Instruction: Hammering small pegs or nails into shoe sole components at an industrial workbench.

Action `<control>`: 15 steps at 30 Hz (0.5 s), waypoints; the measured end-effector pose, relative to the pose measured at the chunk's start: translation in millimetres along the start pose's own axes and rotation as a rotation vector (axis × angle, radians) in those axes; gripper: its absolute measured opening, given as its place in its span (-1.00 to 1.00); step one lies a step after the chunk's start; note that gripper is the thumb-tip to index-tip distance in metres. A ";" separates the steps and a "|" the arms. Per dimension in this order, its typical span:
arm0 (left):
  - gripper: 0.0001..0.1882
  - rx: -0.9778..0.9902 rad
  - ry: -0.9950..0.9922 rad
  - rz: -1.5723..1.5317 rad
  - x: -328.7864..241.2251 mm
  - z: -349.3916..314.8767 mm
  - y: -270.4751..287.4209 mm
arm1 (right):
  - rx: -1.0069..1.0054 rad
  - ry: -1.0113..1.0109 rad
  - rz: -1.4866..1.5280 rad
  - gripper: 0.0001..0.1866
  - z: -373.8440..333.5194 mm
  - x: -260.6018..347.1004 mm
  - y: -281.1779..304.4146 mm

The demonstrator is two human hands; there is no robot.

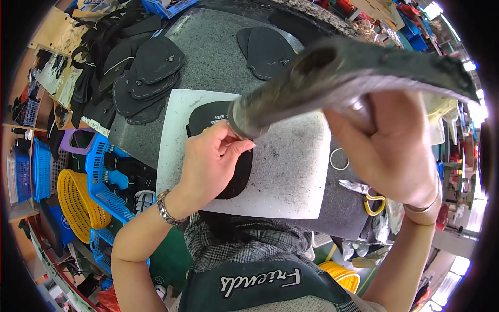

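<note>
My right hand (387,148) is wrapped round a hammer (353,73), raised close to the camera, its worn metal head spanning the upper right. The round face of the head overlaps the view just above my left fingertips. My left hand (210,158), with a metal watch on its wrist, is closed in a pinch over a black flat shaped piece (236,179). Whatever the pinched fingers hold is hidden by them and the hammer head. The black piece lies on a white board (291,177), has pale print near its top and is partly covered by my hand.
Scissors with yellow handles (375,204) and a ring (339,159) lie right of the board. Stacked black pieces (156,62) are at the far left, more pieces (270,52) at the back. Blue baskets (106,171) and a yellow basket (78,203) stand left.
</note>
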State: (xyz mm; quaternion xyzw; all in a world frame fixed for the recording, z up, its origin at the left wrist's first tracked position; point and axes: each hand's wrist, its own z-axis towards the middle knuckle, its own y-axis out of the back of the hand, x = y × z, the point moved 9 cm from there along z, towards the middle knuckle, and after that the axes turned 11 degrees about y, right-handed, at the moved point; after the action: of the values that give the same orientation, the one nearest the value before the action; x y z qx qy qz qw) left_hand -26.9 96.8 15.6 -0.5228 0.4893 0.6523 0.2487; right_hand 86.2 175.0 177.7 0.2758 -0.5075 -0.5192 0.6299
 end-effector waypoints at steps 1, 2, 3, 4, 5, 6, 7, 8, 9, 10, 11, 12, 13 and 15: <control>-0.91 0.048 0.080 -0.050 4.8 0.7 -1.6 | 0.002 0.004 0.011 -0.75 3.0 -0.3 -1.3; -0.92 0.021 0.007 0.017 2.7 -1.1 -1.7 | -0.013 0.008 -0.017 -0.76 4.9 1.7 2.2; -0.92 0.019 0.006 0.018 3.3 -2.1 -2.0 | -0.027 0.013 -0.042 -0.77 6.7 3.3 4.0; -0.90 -0.027 -0.114 0.183 -6.9 -5.7 -2.0 | 0.036 -0.086 -0.018 -0.75 4.3 -3.4 -5.2; -0.89 -0.050 -0.257 0.324 -21.6 -8.7 -12.0 | 0.169 -0.058 -0.220 -0.74 1.9 6.0 -11.3; -0.89 -0.047 -0.384 0.355 -38.6 -13.7 -14.7 | 0.204 0.057 -0.200 -0.73 -7.2 4.0 -22.7; -0.89 -0.042 -0.389 0.352 -37.9 -12.8 -17.1 | 0.239 0.172 -0.181 -0.72 -17.5 2.3 -33.0; -0.87 -0.033 -0.237 0.147 -22.4 -3.9 -11.4 | 0.221 0.147 -0.139 -0.72 -14.8 0.7 -31.0; -0.85 -0.023 -0.085 -0.058 -7.1 4.0 -7.4 | 0.220 0.149 -0.139 -0.72 -12.1 1.7 -28.4; -0.84 0.001 -0.027 -0.141 -1.0 10.4 -5.0 | 0.185 0.101 -0.132 -0.72 -8.7 -0.3 -20.8; -0.84 0.001 -0.021 -0.139 -1.1 9.7 -3.5 | 0.154 0.054 -0.117 -0.73 -4.1 -1.1 -13.4; -0.84 0.034 0.044 0.002 2.8 8.2 -2.9 | 0.172 -0.259 -0.053 -0.76 3.5 -5.3 -8.2; -0.84 0.067 0.113 0.142 8.6 6.1 -2.6 | 0.176 -0.244 -0.034 -0.76 3.7 -9.1 -14.7; -0.85 0.008 -0.049 0.187 -12.1 -0.6 -4.7 | 0.291 0.023 -0.330 -0.73 -6.6 0.9 -26.8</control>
State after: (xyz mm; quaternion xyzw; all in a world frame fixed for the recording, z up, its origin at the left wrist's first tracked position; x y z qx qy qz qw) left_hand -18.7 100.4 25.1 -0.4579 0.5324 0.6830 0.2008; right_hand 82.2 164.7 152.3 0.4490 -0.5177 -0.5333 0.4959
